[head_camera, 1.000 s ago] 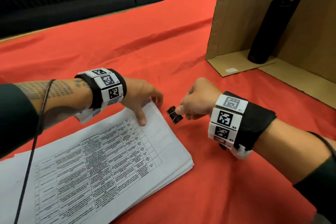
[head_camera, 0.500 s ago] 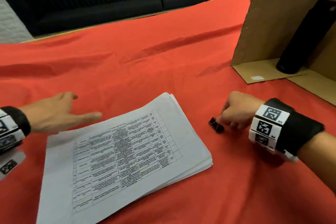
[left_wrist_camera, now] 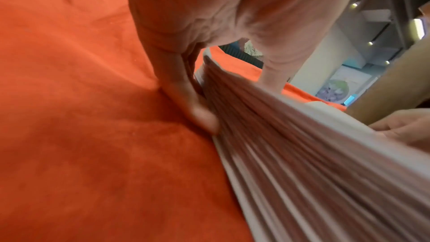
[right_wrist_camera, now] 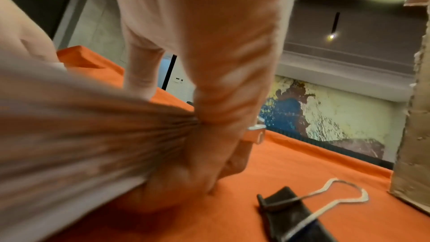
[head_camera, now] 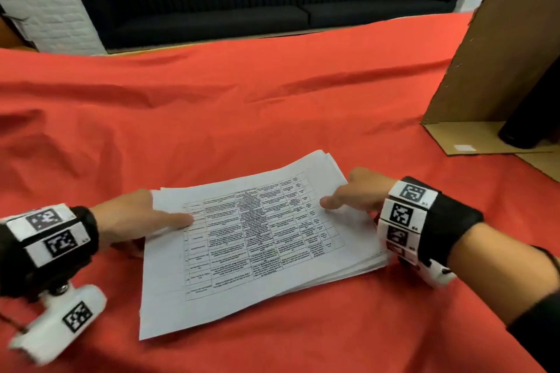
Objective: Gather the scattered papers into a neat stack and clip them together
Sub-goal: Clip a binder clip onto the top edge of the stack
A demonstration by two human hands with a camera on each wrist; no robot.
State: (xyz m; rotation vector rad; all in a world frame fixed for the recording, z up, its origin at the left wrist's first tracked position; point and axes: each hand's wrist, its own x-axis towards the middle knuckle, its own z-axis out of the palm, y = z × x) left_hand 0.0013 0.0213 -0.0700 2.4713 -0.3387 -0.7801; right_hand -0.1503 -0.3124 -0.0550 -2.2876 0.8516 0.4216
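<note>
A thick stack of white printed papers (head_camera: 257, 236) lies on the red cloth. My left hand (head_camera: 169, 218) grips its left edge, with the thumb on the top sheet and the fingers (left_wrist_camera: 197, 113) against the sheets' side. At the right edge my right hand (head_camera: 342, 198) holds the stack (right_wrist_camera: 69, 126) too, thumb on top and fingers (right_wrist_camera: 209, 154) curled beneath. A black binder clip (right_wrist_camera: 302, 214) with wire handles lies free on the cloth just right of my right hand. The head view hides it behind that hand.
An open cardboard box (head_camera: 500, 54) stands at the right with a black bottle (head_camera: 527, 118) inside. The red tablecloth (head_camera: 212, 115) stretches back to a black sofa (head_camera: 242, 9).
My right hand let go of the binder clip and moved to the stack's right edge. My left hand came in from the left and took hold of the left edge.
</note>
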